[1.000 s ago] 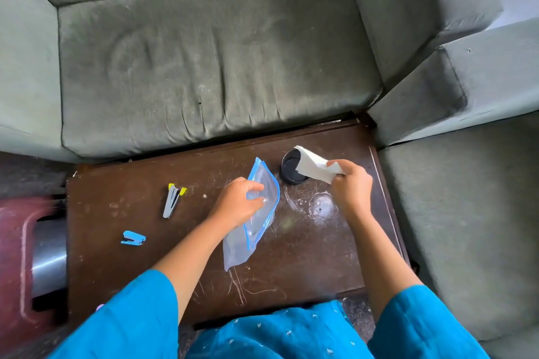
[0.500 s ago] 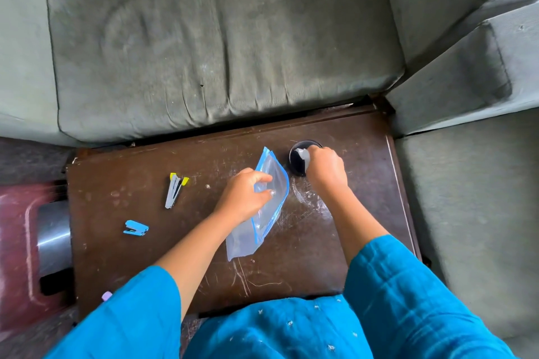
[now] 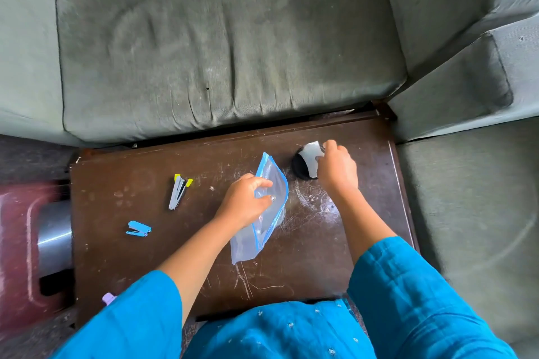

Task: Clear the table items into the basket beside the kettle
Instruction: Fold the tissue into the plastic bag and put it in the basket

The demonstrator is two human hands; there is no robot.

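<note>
A person in bright blue sleeves leans over a dark, scratched tabletop point(image 3: 306, 256) pushed up against a grey-green sofa point(image 3: 218, 46). The left hand point(image 3: 243, 202) pinches a clear zip bag with a blue seal point(image 3: 262, 210), thumb and fingers closed on its upper half; the bag stands tilted, its lower end touching the tabletop near the middle. The right hand point(image 3: 337, 169) is closed on a white piece of paper point(image 3: 310, 156), which it holds over a small black round container point(image 3: 300, 167) at the far right part of the tabletop. Whether the paper touches the container's inside I cannot tell.

To the left of the bag, well apart from it, lies a grey stapler with yellow tips point(image 3: 179, 191), and nearer the left edge a small blue stapler point(image 3: 138, 228). A lilac object point(image 3: 108, 298) peeks out at the near left corner, mostly hidden by the sleeve. Beside the tabletop's left edge, lower down, a shiny metal vessel point(image 3: 54, 237) sits on something dark red point(image 3: 14, 242); no basket shows from here.
</note>
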